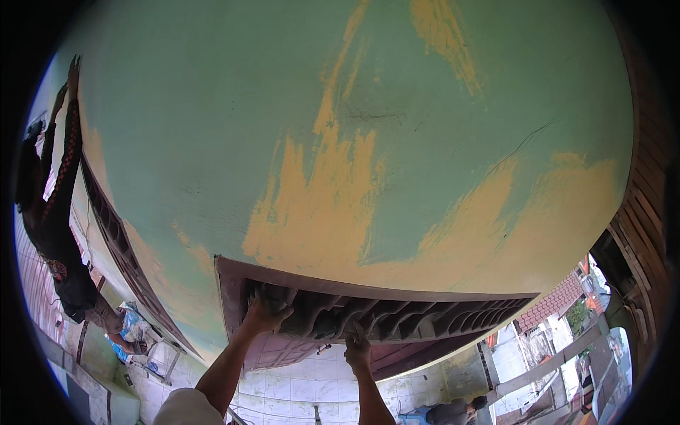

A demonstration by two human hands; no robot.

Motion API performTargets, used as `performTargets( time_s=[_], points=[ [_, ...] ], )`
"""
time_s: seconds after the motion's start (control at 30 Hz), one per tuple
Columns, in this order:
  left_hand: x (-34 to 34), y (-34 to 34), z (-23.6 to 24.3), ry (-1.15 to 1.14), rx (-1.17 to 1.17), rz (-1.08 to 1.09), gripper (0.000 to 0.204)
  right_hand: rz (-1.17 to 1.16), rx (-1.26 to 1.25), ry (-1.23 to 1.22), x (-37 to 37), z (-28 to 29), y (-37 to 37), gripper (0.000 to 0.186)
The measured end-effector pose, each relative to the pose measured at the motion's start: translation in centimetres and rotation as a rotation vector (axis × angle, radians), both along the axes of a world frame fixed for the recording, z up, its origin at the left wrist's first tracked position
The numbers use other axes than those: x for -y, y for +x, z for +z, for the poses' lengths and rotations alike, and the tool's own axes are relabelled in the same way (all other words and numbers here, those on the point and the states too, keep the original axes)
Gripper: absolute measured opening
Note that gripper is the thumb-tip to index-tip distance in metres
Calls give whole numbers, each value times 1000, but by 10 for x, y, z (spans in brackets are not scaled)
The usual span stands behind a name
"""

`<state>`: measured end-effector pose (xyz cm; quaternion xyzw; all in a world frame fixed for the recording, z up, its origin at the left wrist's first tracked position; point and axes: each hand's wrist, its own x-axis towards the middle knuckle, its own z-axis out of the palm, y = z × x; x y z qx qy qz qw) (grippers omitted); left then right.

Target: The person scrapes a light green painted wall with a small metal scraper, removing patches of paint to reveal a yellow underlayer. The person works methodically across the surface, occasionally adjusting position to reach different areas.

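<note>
A long dark brown wooden vent frame (397, 316) with several wavy slats runs across the wall, over a reddish-brown door (280, 352). At its left end, my left hand (268, 313) is raised against the vent, its thumb stretched out sideways and its fingers apart, partly lost in the dark opening. My right hand (358, 348) is up at the lower edge of the same frame, fingers curled closed and a narrow tip pointing up towards a slat. Whether it pinches something small there cannot be made out.
Above the vent bulges a green wall (212, 106) with yellow-orange patches (312, 205). Far left, another person (53, 227) reaches both arms up the wall. Low on the right, a second person (453, 411) appears near a pale beam (549, 361). Brown boards (648, 205) line the right.
</note>
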<state>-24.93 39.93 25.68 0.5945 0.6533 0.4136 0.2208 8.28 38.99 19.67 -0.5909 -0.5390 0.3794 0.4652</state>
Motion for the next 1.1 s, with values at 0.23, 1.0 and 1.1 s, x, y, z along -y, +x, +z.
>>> performTargets(
  time_s=[0.23, 1.0, 1.1],
  points=[
    [-45, 8, 80, 54, 562, -493, 43, -148, -256, -619, 244, 17, 9, 65],
    [-92, 13, 49, 311, 131, -378, 35, 51, 270, 507, 132, 421, -89, 56],
    [-66, 25, 62, 346, 157, -390, 37, -33, 276, 715, 68, 496, -122, 46]
  ],
)
